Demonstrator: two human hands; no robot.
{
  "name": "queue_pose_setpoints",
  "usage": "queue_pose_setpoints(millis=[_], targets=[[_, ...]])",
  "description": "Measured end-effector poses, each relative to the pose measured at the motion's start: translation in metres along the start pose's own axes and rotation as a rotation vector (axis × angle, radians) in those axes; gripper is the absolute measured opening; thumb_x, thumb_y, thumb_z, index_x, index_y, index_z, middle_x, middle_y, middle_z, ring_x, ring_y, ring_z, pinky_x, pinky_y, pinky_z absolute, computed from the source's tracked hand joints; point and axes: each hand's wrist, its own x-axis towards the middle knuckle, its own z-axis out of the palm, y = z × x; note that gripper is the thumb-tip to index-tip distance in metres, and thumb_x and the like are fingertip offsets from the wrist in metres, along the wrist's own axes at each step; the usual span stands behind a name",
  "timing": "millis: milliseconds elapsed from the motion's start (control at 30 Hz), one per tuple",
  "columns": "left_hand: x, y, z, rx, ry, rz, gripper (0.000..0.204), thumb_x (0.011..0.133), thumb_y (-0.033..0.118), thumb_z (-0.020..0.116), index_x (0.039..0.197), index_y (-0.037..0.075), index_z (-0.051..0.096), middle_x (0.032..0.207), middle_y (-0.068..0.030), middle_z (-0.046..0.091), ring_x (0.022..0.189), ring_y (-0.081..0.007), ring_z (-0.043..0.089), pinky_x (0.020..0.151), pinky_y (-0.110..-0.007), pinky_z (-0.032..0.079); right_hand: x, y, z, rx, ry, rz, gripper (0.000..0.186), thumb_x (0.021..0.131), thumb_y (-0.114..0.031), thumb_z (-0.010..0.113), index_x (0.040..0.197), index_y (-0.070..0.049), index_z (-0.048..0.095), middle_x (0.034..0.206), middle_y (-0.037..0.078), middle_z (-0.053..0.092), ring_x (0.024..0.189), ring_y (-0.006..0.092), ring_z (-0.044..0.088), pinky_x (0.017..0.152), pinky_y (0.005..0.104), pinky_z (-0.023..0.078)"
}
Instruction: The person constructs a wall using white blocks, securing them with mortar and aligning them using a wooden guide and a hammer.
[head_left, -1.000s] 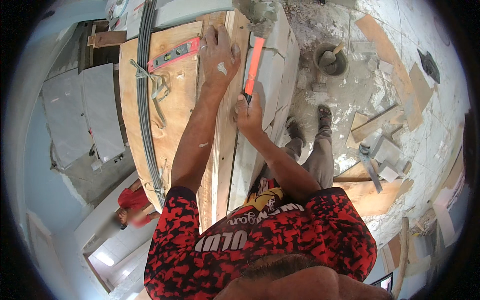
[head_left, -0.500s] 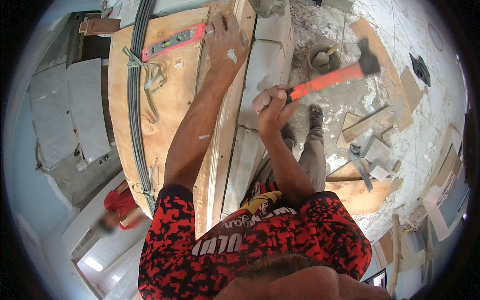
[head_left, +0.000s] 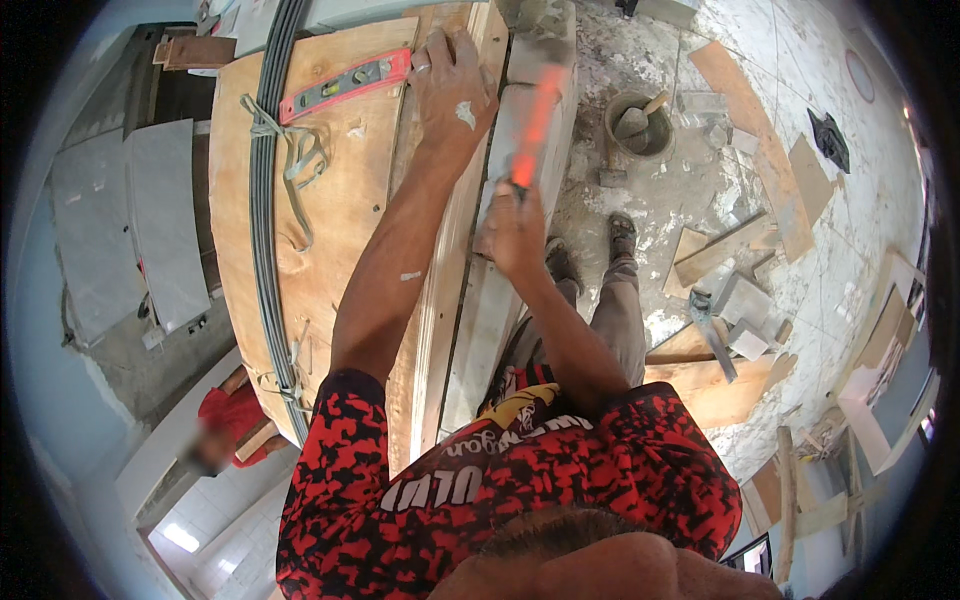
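Observation:
My right hand [head_left: 515, 230] is closed around the black grip of an orange-handled hammer [head_left: 537, 125]. Motion smears the hammer, and its dark head is a blur above the right edge of the timber. On the wooden strip [head_left: 432, 300] at the panel's right edge, my left hand [head_left: 452, 90] grips with bent fingers; their tips are hidden. Left of that hand, a red-edged spirit level [head_left: 345, 86] lies across the plywood panel [head_left: 345, 190]. A bundle of dark grey rods [head_left: 264, 190], tied with pale cloth strips [head_left: 302, 160], runs lengthwise over the panel.
Pale blocks [head_left: 505, 140] line the strip's right side. On the floor stand a bucket [head_left: 655, 133] with a trowel, wood offcuts [head_left: 720, 250], a handsaw [head_left: 712, 335] and a long board [head_left: 755, 150]. Another person in red [head_left: 235, 415] is at lower left.
My right hand has swung the hammer leftward, from over the floor to over the blocks beside the strip. My left hand stays in place.

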Motion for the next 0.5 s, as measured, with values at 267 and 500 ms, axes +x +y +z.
queue_pose_setpoints(millis=[267, 500], targets=[[0.003, 0.004, 0.000, 0.070, 0.029, 0.022, 0.055, 0.076, 0.016, 0.065, 0.124, -0.005, 0.049, 0.118, -0.0235, 0.047, 0.100, -0.0401, 0.047, 0.083, -0.052, 0.039, 0.010, 0.022, 0.001, -0.079, -0.042, 0.102, 0.027, 0.098, -0.032, 0.054, 0.104, -0.008, 0.043, 0.063, 0.003, 0.048, 0.040, 0.0136, 0.042, 0.036, 0.0297, 0.034], [0.003, 0.003, 0.002, 0.053, 0.016, 0.003, 0.057, 0.076, 0.016, 0.065, 0.125, -0.006, 0.048, 0.122, -0.0245, 0.046, 0.103, -0.0412, 0.047, 0.085, -0.053, 0.039, 0.014, 0.018, 0.000, -0.007, -0.101, 0.137, 0.024, 0.099, -0.031, 0.051, 0.104, -0.009, 0.043, 0.067, 0.002, 0.049, 0.045, 0.0125, 0.045, 0.038, 0.0295, 0.037]])
